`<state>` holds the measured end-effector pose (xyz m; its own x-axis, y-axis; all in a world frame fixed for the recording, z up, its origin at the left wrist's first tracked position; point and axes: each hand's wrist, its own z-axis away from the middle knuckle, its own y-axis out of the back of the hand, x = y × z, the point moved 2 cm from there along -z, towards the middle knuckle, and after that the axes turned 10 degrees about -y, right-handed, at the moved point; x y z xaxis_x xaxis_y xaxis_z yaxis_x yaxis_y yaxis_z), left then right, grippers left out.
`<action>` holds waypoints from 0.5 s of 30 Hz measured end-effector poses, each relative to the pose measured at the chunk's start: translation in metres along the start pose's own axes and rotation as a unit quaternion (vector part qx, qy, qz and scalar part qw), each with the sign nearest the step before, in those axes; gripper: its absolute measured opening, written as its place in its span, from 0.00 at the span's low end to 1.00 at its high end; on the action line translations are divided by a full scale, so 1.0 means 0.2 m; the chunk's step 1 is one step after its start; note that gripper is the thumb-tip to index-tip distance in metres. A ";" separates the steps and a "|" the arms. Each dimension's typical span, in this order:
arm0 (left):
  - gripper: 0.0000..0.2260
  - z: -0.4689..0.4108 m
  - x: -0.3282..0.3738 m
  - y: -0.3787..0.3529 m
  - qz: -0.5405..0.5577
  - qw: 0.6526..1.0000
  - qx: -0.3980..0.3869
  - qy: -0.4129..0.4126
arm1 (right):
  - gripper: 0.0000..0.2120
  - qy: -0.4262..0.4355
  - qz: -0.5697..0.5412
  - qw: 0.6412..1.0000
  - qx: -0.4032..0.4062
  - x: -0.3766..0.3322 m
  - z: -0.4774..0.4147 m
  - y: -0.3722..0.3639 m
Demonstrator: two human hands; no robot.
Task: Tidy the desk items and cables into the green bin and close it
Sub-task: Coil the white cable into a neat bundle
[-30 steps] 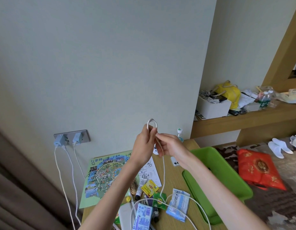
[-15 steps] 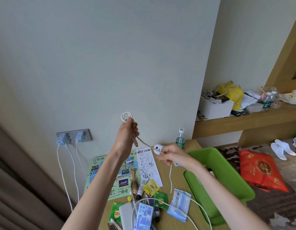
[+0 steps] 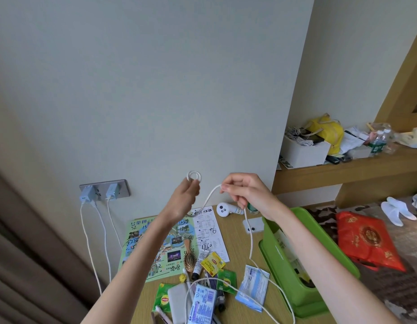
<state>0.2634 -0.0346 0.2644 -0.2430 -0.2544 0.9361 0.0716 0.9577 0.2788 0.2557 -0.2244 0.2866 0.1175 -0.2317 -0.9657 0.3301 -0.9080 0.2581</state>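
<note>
Soft even daylight, sharp, wide-angle edge bending

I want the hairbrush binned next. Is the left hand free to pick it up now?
Probably not: the left hand grips coils of the white cable, though the hairbrush lies uncovered below.

Glossy green plastic bin on matt wood-grain desk

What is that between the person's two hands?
In the head view, a slack stretch of white cable sags between them: the left hand holds its small coils, the right hand pinches it, and the rest hangs to the desk.
</note>
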 end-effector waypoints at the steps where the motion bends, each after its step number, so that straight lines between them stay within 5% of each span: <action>1: 0.13 0.01 0.01 -0.03 -0.003 1.000 -0.025 0.000 | 0.06 0.006 0.008 1.000 0.011 -0.02 -0.01 0.00; 7: 0.23 0.06 0.05 -0.13 0.018 0.987 -0.160 0.002 | 0.07 0.015 0.038 0.997 0.072 -0.06 -0.03 -0.02; 15: 0.12 0.09 0.12 -0.17 0.057 0.979 -0.193 -0.002 | 0.10 0.008 -0.021 0.984 0.175 0.01 -0.02 0.01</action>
<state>0.2377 -0.0718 0.2735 -0.2151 -0.1474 0.9654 0.4595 0.8570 0.2332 0.2606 -0.2261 0.2856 0.1256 -0.1894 -0.9738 -0.0085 -0.9818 0.1899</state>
